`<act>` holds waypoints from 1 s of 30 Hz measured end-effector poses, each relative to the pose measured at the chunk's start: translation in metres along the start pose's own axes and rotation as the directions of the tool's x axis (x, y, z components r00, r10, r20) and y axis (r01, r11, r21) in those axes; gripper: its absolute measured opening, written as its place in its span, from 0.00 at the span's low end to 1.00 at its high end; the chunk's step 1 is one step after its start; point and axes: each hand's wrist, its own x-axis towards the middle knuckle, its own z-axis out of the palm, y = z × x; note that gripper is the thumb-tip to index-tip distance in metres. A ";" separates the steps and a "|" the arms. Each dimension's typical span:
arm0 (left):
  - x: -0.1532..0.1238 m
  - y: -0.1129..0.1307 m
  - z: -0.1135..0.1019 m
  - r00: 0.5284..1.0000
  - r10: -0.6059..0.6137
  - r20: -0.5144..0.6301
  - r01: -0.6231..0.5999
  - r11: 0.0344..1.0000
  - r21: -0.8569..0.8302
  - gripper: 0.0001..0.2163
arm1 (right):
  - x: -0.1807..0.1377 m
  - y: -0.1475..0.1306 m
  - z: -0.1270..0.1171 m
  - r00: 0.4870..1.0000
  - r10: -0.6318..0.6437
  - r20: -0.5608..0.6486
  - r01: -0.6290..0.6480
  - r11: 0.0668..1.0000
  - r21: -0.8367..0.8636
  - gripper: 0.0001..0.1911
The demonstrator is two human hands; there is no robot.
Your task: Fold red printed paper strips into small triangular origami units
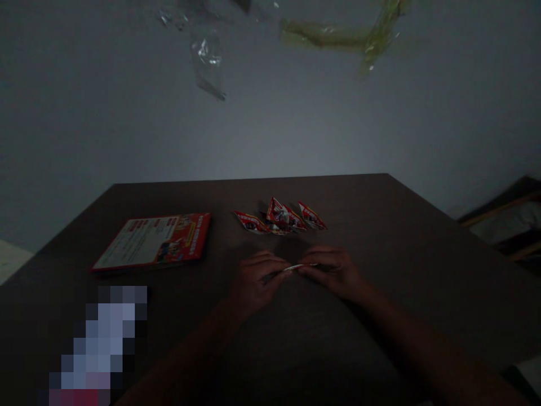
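Note:
My left hand and my right hand come together over the middle of the table. Between them is a thin red-and-white printed piece, seen almost edge-on, so its face is hidden. Each hand pinches one end of it between thumb and fingers. Just beyond my hands lies a small heap of red printed, pointed pieces that look like folded paper. One such piece sits at the right side of the heap, and another at its left.
A flat red-and-white printed booklet or box lies on the dark table to the left. Nearer, at lower left, is a blurred-out bright object. A wall with strips of tape stands behind the table.

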 end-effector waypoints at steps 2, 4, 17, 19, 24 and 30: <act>0.001 0.000 0.000 1.000 0.008 -0.002 -0.008 1.000 -0.006 0.05 | 0.000 0.000 0.000 1.000 0.003 -0.004 -0.003 1.000 0.004 0.05; 0.001 0.002 0.000 1.000 0.001 0.003 -0.001 1.000 -0.011 0.04 | 0.000 0.000 0.001 1.000 0.004 -0.008 -0.004 1.000 0.004 0.05; 0.000 0.003 -0.001 0.999 -0.033 0.032 0.033 0.999 -0.020 0.04 | 0.002 -0.006 0.003 0.999 -0.039 -0.022 0.039 0.999 -0.006 0.06; 0.001 0.004 0.000 0.998 -0.053 0.042 0.054 0.998 -0.016 0.04 | 0.003 -0.008 0.003 0.998 -0.052 -0.021 0.052 0.999 -0.004 0.06; 0.002 0.008 0.002 0.997 -0.055 0.060 0.057 0.998 -0.018 0.04 | 0.005 -0.013 0.003 0.999 -0.050 0.009 0.050 0.999 -0.015 0.05; 0.001 0.008 0.000 0.998 -0.047 0.032 0.047 0.999 0.002 0.04 | 0.005 -0.013 0.005 0.998 -0.054 -0.020 0.053 0.998 -0.032 0.04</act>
